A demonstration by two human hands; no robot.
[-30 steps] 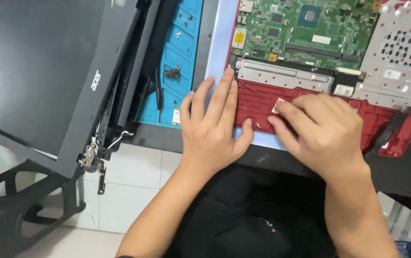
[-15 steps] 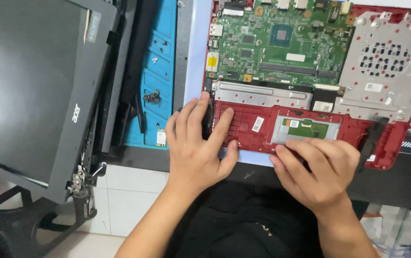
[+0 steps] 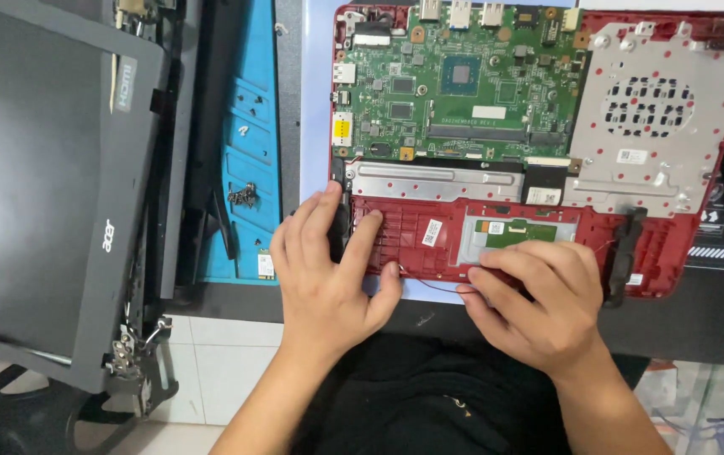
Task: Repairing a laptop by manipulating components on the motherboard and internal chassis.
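The opened red laptop base (image 3: 429,240) lies on the table (image 3: 715,312), internals up, its green mainboard (image 3: 463,84) at the far side. The left hand (image 3: 328,270) rests flat, fingers spread, on the base's near-left corner, apparently bracing it. The right hand (image 3: 539,303), fingers curled, pinches a thin red wire (image 3: 429,285) at the base's near edge. A detached grey screen panel (image 3: 42,185) lies left of the base.

Both bare forearms reach up from the near edge. The left hand (image 3: 328,270) lies palm down, fingers spread and extended. The right hand (image 3: 539,307) is curled, fingertips (image 3: 484,274) pressed down, knuckles raised.
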